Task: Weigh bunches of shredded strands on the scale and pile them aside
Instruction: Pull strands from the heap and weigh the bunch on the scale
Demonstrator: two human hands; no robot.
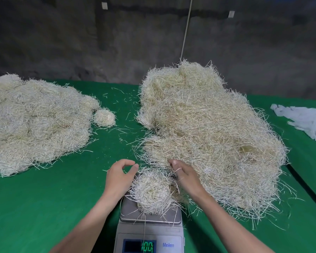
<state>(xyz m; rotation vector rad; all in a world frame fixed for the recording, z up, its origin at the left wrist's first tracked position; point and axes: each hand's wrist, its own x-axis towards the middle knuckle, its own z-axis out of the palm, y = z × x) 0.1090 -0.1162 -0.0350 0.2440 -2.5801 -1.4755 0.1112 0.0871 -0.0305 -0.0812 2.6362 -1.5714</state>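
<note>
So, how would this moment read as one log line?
bunch on scale | left hand beside bunch, holding nothing | right hand at big pile edge, grip unclear

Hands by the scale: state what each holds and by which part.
Left hand: nothing, fingers curved beside the pale shredded-strand bunch. Right hand: fingertips buried in the near edge of the large strand heap; a grip cannot be told.

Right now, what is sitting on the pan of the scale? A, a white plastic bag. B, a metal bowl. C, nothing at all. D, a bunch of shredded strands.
D: a rounded bunch of shredded strands lies on the pan of the scale, whose display is lit.
</note>
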